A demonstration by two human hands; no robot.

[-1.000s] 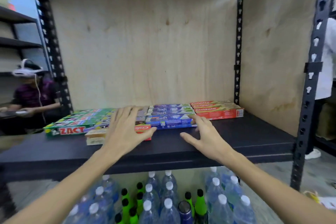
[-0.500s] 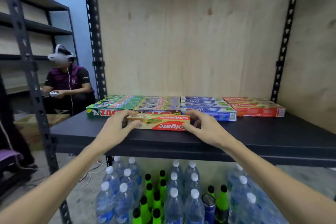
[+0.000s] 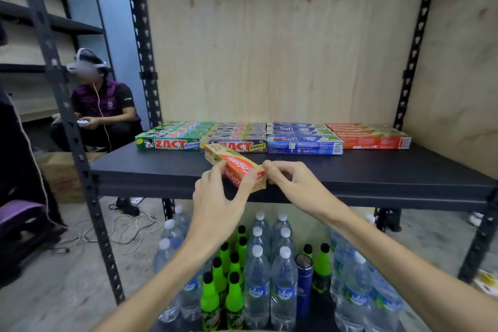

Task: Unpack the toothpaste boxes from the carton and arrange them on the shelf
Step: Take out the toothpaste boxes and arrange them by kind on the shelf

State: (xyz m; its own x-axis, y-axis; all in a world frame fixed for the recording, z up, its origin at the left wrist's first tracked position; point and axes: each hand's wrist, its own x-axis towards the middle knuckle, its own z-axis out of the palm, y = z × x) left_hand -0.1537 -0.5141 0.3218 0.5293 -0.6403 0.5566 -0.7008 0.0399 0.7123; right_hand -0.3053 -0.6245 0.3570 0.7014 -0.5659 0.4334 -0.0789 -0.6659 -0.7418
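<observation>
A red and tan Colgate box (image 3: 232,164) is held at an angle just above the front of the black shelf (image 3: 377,170). My left hand (image 3: 218,205) grips its near end from below and the side. My right hand (image 3: 291,183) pinches the same near end from the right. Behind it, rows of toothpaste boxes lie flat along the shelf: green Zact (image 3: 168,141), grey Zact Smokers (image 3: 242,143), blue Safi (image 3: 304,143) and red Colgate (image 3: 374,140). No carton shows near my hands.
Water bottles (image 3: 257,277) and green bottles (image 3: 234,286) fill the lower level under the shelf. Black uprights (image 3: 89,197) frame the unit. A seated person with a headset (image 3: 102,105) is at the left, beside a cardboard box (image 3: 63,175) and floor cables (image 3: 126,226).
The Colgate box lay flat across the shelf front between my hands; now both hands have lifted and turned it so it points away at an angle. The view has shifted left and down.
</observation>
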